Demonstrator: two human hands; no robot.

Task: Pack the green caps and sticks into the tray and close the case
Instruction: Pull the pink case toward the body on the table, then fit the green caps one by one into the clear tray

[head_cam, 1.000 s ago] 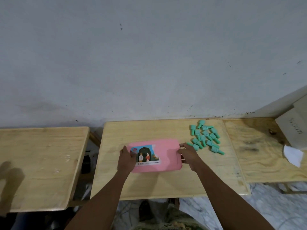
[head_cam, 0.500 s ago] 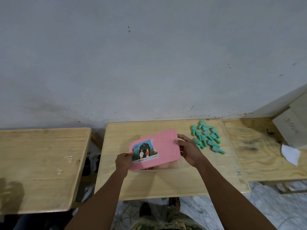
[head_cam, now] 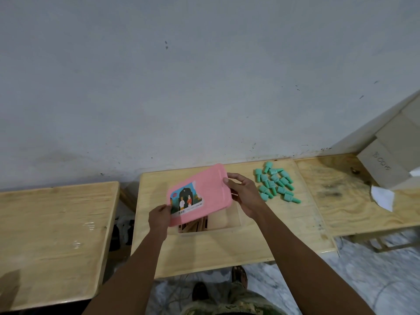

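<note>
A pink lid (head_cam: 204,194) with a picture sticker is lifted and tilted above the clear tray (head_cam: 231,220) on the middle wooden table (head_cam: 227,251). My left hand (head_cam: 159,218) grips the lid's near left corner. My right hand (head_cam: 244,194) holds its far right edge. Thin wooden sticks (head_cam: 195,225) show inside the tray under the lid. A heap of several green caps (head_cam: 275,185) lies on the table to the right of my right hand.
A second wooden table (head_cam: 52,235) stands to the left across a gap. A plywood table (head_cam: 354,201) to the right carries a cardboard box (head_cam: 386,164) and a white paper scrap (head_cam: 383,197). A grey wall rises directly behind.
The pink lid lay flat on the tray a second ago. Both hands have raised it and tipped it up to the left, uncovering the tray and the sticks.
</note>
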